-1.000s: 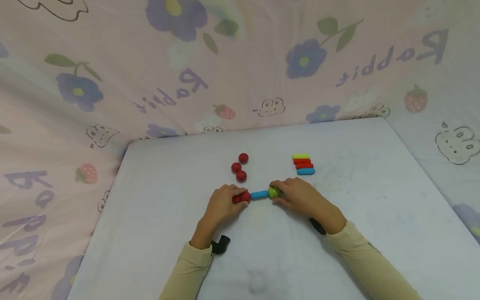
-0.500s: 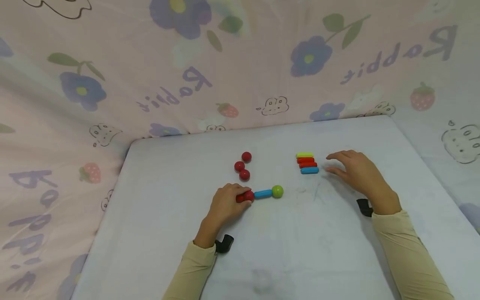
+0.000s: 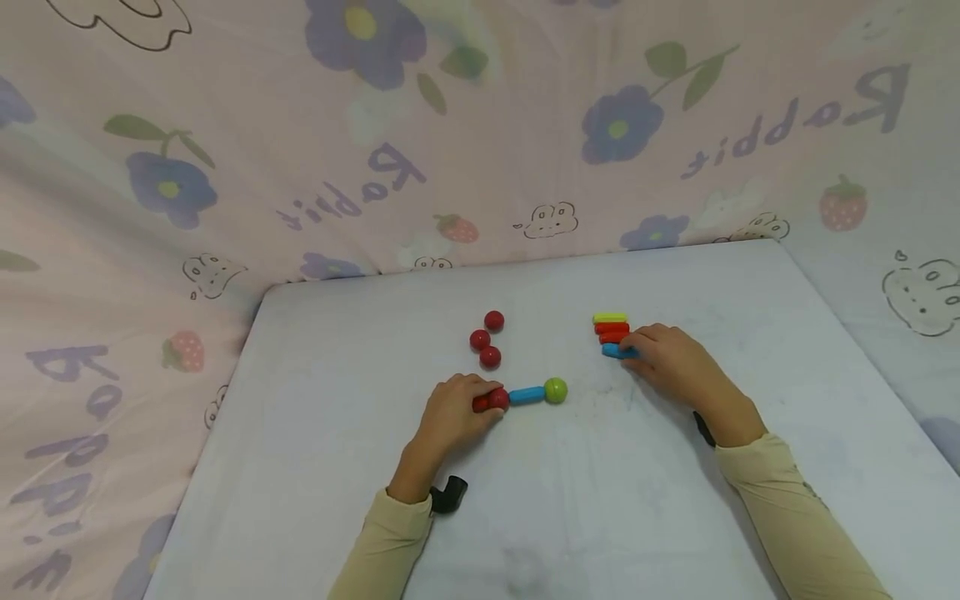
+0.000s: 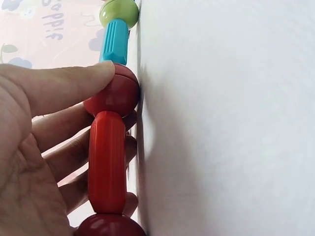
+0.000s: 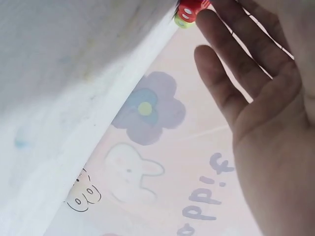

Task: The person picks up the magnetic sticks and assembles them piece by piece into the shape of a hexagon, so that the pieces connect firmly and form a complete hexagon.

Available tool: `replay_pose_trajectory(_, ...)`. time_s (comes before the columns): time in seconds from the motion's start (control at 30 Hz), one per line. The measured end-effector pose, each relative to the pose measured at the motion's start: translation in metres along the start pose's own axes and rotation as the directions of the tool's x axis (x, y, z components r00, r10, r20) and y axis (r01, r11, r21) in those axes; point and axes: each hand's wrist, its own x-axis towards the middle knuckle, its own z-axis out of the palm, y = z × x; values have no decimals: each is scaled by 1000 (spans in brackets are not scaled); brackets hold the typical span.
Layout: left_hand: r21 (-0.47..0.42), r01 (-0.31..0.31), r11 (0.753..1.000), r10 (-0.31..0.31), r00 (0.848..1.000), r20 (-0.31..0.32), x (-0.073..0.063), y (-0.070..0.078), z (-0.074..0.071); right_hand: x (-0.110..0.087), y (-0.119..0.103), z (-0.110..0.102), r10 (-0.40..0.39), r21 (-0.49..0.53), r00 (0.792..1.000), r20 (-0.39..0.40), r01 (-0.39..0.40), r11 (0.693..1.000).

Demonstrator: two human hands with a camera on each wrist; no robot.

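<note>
My left hand (image 3: 453,410) pinches a red ball (image 4: 115,93) in a chain of toy balls and rods on the table. From that ball a blue rod (image 3: 527,395) runs right to a green ball (image 3: 556,390). On its other side, a red rod (image 4: 107,162) leads to another dark red ball (image 4: 112,227), partly cut off in the left wrist view. My right hand (image 3: 678,367) pinches the right end of a loose blue rod (image 3: 612,352), the nearest in a small row. The right wrist view does not show this blue rod.
Behind the loose blue rod lie two red rods (image 3: 612,328) and a yellow rod (image 3: 611,317). Three loose red balls (image 3: 490,357) sit behind the chain. A printed cloth (image 3: 480,167) hangs along the back of the white table (image 3: 337,350).
My right hand has let go of the green ball, swung out to the right, then come back to the loose blue rod and taken its end. My left hand stays on the red ball.
</note>
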Motion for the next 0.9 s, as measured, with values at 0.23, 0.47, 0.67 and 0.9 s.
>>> replay_pose_trajectory(0.23, 0, -2, 1000, 2, 1000, -11, 0, 0, 0, 0, 1, 3, -20, 33, 999, -25, 21, 999)
replay_pose_trajectory(0.47, -6, 0, 1000, 0, 1000, -8, -1, 1, 1, -1, 1, 2, 1, 66, 1000, 27, -3, 998)
replay_pose_trajectory(0.67, -6, 1, 1000, -1, 1000, -11, 0, 1, 1, -1, -1, 0, 11, 99, 999, 45, -15, 995)
replay_pose_trajectory(0.9, 0, -7, 1000, 7, 1000, -8, -1, 1, 0, -2, -3, 0, 46, 71, 996, 71, -51, 996)
